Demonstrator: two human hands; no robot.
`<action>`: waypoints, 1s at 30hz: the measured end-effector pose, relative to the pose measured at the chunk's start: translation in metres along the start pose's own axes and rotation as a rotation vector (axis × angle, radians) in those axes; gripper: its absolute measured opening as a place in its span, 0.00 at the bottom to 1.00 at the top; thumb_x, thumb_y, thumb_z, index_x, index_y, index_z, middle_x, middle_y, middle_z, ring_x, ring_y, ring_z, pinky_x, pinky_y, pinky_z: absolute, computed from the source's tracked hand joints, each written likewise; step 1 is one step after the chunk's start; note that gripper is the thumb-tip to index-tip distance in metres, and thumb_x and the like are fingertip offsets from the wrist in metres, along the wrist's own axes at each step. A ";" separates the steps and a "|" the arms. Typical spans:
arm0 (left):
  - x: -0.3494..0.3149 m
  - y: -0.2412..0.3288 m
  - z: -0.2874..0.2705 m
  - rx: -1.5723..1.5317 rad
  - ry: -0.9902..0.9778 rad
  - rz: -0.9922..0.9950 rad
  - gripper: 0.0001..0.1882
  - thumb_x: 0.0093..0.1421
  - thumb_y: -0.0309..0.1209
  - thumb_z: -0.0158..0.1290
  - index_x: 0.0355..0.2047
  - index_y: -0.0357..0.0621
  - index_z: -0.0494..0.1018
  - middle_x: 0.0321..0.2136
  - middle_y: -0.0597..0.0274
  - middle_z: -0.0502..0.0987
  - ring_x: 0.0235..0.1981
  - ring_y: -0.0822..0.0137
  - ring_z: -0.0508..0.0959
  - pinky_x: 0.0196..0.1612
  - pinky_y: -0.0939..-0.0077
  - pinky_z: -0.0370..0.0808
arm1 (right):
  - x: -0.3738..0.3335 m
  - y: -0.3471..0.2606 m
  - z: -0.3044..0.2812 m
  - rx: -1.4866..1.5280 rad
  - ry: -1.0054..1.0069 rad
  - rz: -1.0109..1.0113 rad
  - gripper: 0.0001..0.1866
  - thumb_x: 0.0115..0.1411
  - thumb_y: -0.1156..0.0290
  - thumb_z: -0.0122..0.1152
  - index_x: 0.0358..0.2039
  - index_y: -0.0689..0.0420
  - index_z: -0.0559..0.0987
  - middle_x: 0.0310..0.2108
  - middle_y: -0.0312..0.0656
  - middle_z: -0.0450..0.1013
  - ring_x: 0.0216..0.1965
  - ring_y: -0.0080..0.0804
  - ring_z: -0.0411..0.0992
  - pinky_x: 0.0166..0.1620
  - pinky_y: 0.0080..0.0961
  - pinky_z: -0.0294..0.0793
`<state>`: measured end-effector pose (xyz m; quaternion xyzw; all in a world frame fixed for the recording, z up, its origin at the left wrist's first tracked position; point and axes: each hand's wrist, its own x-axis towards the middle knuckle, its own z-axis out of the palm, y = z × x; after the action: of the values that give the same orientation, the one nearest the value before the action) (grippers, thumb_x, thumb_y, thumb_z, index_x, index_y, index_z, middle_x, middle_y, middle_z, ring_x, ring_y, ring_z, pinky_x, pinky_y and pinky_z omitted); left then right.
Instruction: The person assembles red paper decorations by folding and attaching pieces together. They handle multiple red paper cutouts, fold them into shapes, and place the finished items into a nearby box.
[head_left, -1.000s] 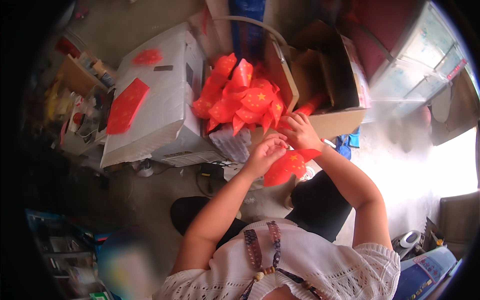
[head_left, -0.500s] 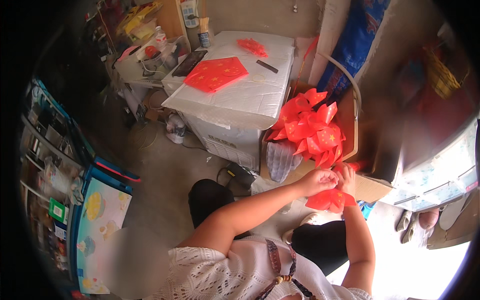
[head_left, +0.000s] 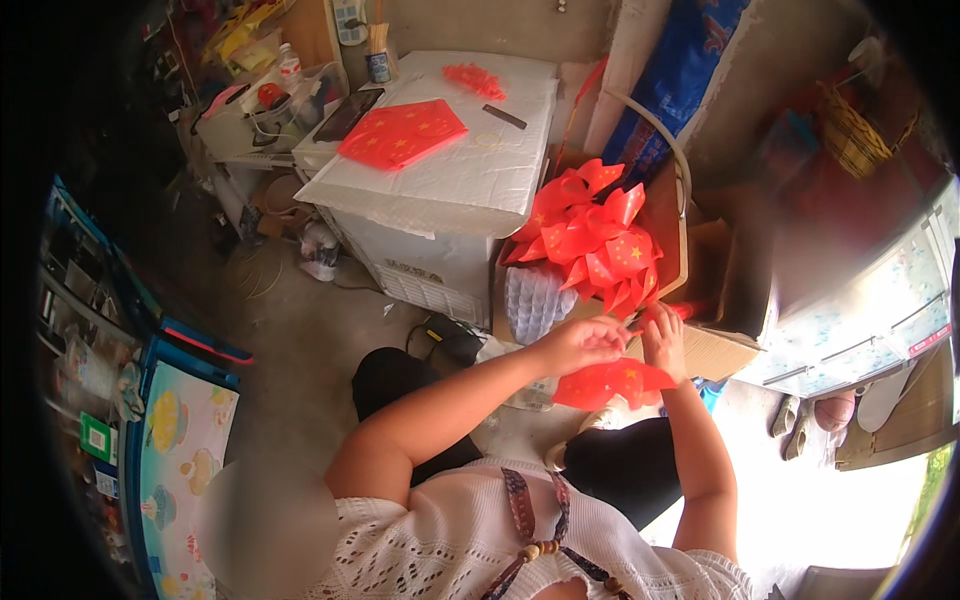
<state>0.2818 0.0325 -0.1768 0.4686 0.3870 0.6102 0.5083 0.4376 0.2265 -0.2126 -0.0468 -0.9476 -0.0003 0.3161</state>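
In front of my lap, both hands work close together beside the open cardboard box. My right hand is closed, its fingers bent around the top of a red sheet with yellow stars that hangs curled below both hands. My left hand has its fingertips pinched near the right hand's fingers; a small red tip shows between the two hands, its kind unclear. Just beyond my hands, a heap of curled red star-printed pieces rises out of the cardboard box.
A flat stack of red star-printed sheets lies on the white padded tabletop. There too are a red bundle, a dark strip and a phone. Grey egg-tray-like padding leans by the box.
The view has shifted, so the surroundings appear further left and slightly higher. My hands have moved a little apart, and the red sheet below them shows wider.
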 end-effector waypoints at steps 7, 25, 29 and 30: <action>0.025 0.002 0.005 0.165 -0.072 -0.150 0.12 0.66 0.31 0.54 0.47 0.38 0.76 0.46 0.65 0.78 0.49 0.76 0.74 0.56 0.76 0.70 | -0.003 0.007 0.003 -0.041 -0.045 0.027 0.12 0.55 0.76 0.58 0.39 0.63 0.72 0.55 0.52 0.67 0.58 0.52 0.65 0.59 0.49 0.64; -0.151 0.154 -0.029 0.115 0.099 0.073 0.07 0.59 0.30 0.60 0.33 0.40 0.76 0.46 0.53 0.76 0.50 0.60 0.76 0.57 0.64 0.70 | 0.017 -0.034 -0.033 -0.001 0.061 -0.016 0.31 0.47 0.67 0.72 0.52 0.57 0.72 0.53 0.48 0.69 0.53 0.50 0.67 0.57 0.47 0.64; -0.146 0.154 -0.018 0.147 0.051 0.094 0.06 0.59 0.28 0.60 0.34 0.39 0.76 0.45 0.53 0.76 0.49 0.61 0.75 0.56 0.65 0.70 | 0.076 -0.108 -0.078 0.133 0.219 -0.204 0.31 0.47 0.69 0.72 0.53 0.57 0.72 0.51 0.46 0.70 0.52 0.47 0.69 0.60 0.49 0.61; -0.146 0.154 -0.015 0.151 0.031 0.104 0.06 0.59 0.28 0.60 0.34 0.39 0.76 0.45 0.53 0.76 0.49 0.61 0.75 0.56 0.65 0.70 | 0.093 -0.126 -0.089 0.147 0.182 -0.246 0.30 0.47 0.70 0.71 0.53 0.56 0.72 0.50 0.46 0.71 0.51 0.45 0.70 0.61 0.50 0.61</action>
<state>0.2341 -0.1389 -0.0603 0.5155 0.4147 0.6122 0.4330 0.4058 0.1068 -0.0827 0.0930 -0.9111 0.0261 0.4008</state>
